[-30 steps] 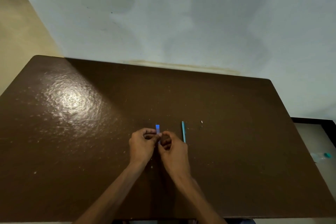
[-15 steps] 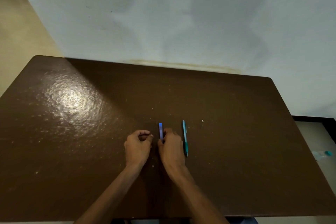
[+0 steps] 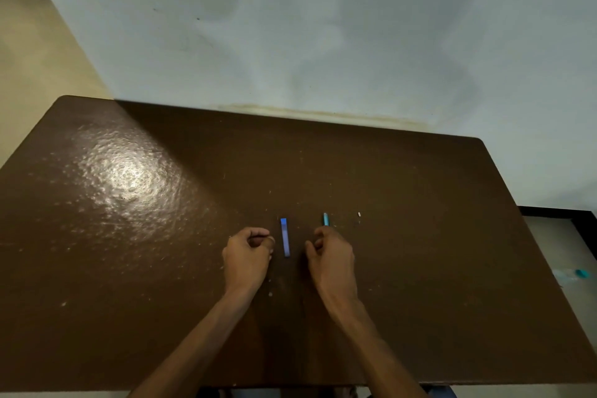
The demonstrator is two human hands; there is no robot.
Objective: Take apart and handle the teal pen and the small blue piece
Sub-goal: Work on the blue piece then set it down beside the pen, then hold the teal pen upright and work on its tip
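The small blue piece (image 3: 285,237) lies flat on the brown table (image 3: 420,268), pointing away from me, in the gap between my hands. Neither hand touches it. My left hand (image 3: 248,257) rests just left of it with its fingers curled into a loose fist, and I see nothing in it. My right hand (image 3: 332,257) sits right of the piece, fingers curled over the teal pen (image 3: 326,219). Only the pen's far end shows past the fingertips. Whether the fingers grip the pen is hidden.
A tiny white bit (image 3: 359,214) lies on the table right of the pen. The table's far edge meets a pale wall. Off the table's right edge, a clear item with a teal cap (image 3: 578,274) lies on the floor.
My hands have come apart. The blue piece, held between the fingertips a second ago, now lies on the table. My right hand has moved right, over the pen.
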